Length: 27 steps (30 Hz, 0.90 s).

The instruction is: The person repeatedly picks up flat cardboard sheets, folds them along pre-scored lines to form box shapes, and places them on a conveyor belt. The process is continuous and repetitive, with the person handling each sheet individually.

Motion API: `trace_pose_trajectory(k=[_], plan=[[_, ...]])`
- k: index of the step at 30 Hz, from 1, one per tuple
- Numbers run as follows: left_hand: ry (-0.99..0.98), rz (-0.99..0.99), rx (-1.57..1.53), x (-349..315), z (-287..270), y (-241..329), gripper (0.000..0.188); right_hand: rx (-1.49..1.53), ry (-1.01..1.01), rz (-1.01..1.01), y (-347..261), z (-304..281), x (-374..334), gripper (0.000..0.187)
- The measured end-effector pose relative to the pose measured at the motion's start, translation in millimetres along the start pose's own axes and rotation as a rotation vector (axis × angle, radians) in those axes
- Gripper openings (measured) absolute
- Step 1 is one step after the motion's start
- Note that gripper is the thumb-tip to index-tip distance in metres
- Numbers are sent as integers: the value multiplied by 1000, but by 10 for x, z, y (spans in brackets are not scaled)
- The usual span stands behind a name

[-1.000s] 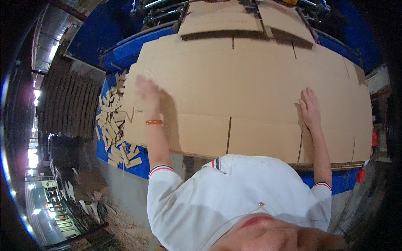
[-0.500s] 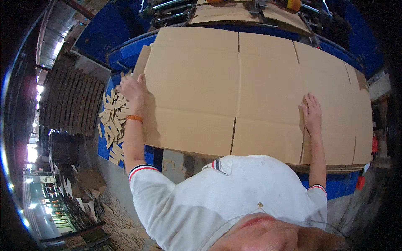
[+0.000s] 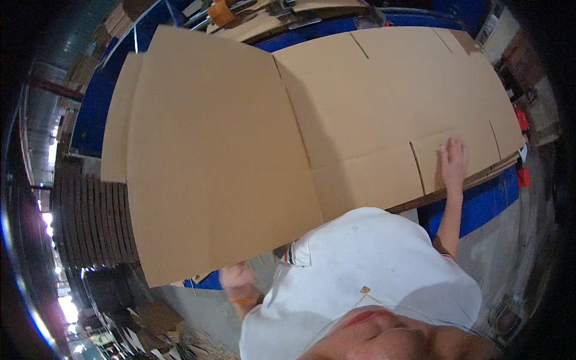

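A large flat cardboard box blank (image 3: pixel 384 114) with dark slots lies before me. Its left panel (image 3: pixel 222 150) is raised at an angle along a crease and throws a shadow to the right. My right hand (image 3: pixel 454 163) rests on the blank's near right part beside a slot, fingers stretched out. My left hand (image 3: pixel 238 277) is low, just off the near edge of the raised panel. Motion smears its fingers, so I cannot tell whether it touches the cardboard. An orange bracelet (image 3: pixel 241 300) circles that wrist.
Below the blank is a blue machine table (image 3: pixel 489 201). At the far side are machine parts with an orange piece (image 3: pixel 221 13). Dark stacked sheets (image 3: pixel 90 222) stand at left. Cardboard scraps (image 3: pixel 207 345) lie on the floor.
The blank's left panel has risen from flat and now hides most of the scrap pile. My left hand has moved from the far left edge toward me; the right still rests on the cardboard.
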<state>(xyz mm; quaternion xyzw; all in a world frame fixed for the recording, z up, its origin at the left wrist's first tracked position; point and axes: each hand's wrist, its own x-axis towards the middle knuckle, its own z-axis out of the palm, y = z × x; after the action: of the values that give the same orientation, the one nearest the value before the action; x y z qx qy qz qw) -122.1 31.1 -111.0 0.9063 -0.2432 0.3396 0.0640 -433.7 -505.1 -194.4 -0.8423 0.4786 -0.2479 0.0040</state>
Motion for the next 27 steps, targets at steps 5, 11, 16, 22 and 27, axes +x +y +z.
trace_pose_trajectory(k=[5,11,16,22,27], plan=[[-147,-736,-1230,189,243,-300,60,426,447,600,1540,-51,-114,40],[87,-604,-1250,1292,-39,-747,50,1718,492,1157,2380,-199,-389,50],[-26,-620,-891,1122,427,-610,34,1644,719,840,930,-253,-369,47],[5,-479,-1125,972,746,-48,24,922,647,250,-291,-520,-31,27],[-144,-139,-968,997,814,486,39,597,397,-301,-774,-340,521,32]])
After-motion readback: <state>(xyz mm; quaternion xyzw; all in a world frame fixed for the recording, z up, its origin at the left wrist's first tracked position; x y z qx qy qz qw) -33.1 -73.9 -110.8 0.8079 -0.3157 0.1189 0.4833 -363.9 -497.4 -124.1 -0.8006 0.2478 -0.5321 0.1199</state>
